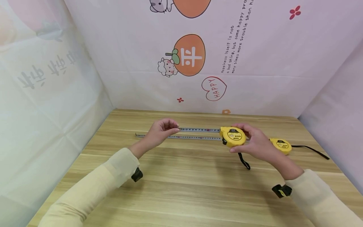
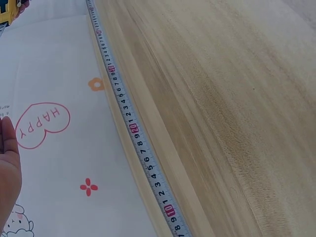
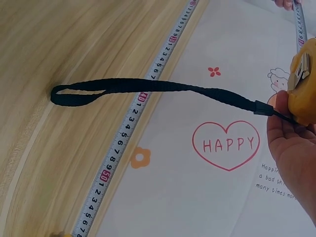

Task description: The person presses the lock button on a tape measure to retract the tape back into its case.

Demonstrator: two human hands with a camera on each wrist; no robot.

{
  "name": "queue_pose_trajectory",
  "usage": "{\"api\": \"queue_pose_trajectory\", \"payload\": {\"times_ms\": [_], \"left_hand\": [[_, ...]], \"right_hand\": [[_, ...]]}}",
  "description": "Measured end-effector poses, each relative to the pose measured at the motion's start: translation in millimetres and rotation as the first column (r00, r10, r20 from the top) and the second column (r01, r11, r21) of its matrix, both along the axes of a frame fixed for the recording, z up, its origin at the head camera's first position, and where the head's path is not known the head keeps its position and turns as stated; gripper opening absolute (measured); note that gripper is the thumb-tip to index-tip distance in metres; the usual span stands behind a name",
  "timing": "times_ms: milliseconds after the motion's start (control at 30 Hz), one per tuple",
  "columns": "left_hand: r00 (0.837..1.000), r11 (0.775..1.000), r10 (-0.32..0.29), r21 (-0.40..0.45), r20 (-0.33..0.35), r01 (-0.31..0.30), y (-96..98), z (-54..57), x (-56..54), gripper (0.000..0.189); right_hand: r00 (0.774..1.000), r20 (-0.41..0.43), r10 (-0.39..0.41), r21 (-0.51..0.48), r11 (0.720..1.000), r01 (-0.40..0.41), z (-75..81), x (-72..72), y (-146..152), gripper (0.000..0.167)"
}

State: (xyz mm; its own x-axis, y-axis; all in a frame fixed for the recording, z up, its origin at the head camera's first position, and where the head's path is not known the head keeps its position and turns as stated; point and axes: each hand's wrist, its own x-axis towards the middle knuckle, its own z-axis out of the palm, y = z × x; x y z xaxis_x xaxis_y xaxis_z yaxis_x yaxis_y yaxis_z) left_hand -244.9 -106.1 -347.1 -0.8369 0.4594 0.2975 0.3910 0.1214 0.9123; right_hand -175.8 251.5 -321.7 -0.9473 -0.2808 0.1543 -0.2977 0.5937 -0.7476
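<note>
My right hand (image 1: 255, 143) grips a yellow tape measure (image 1: 234, 136) above the table, its black wrist strap (image 3: 133, 86) dangling below. A short length of its blade (image 1: 198, 130) runs left to my left hand (image 1: 161, 132), where thumb and fingers pinch the end. Lower down, a second yellow tape measure (image 1: 282, 145) lies on the table to the right of my right hand. Its blade (image 2: 133, 128) is drawn out a long way leftward, past and beneath both hands. In the left wrist view only part of the left hand shows at the edge.
A wood-grain table (image 1: 181, 189) carries everything. A white printed cloth (image 1: 136, 69) rises behind it and along both sides. The second tape measure's black strap (image 1: 312, 149) stretches toward the table's right edge.
</note>
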Motion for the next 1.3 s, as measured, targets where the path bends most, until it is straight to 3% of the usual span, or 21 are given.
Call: {"api": "queue_pose_trajectory", "payload": {"times_ms": [933, 1167, 1300], "left_hand": [[1.0, 1.0, -0.015, 0.014, -0.026, 0.016, 4.3, 3.1, 3.2, 0.012], [1.0, 1.0, 0.003, -0.011, -0.005, -0.003, 7.4, 25.6, 24.1, 0.012], [1.0, 1.0, -0.003, -0.011, -0.017, 0.003, 8.0, 25.5, 23.7, 0.011]], "right_hand": [[0.999, 0.01, 0.033, -0.032, 0.999, -0.032, -1.4, -2.1, -10, 0.087], [1.0, 0.01, 0.019, -0.018, 1.0, -0.019, -2.3, -1.7, -10, 0.09], [1.0, -0.005, 0.017, -0.008, 1.0, -0.017, -2.0, -1.3, -11, 0.089]]}}
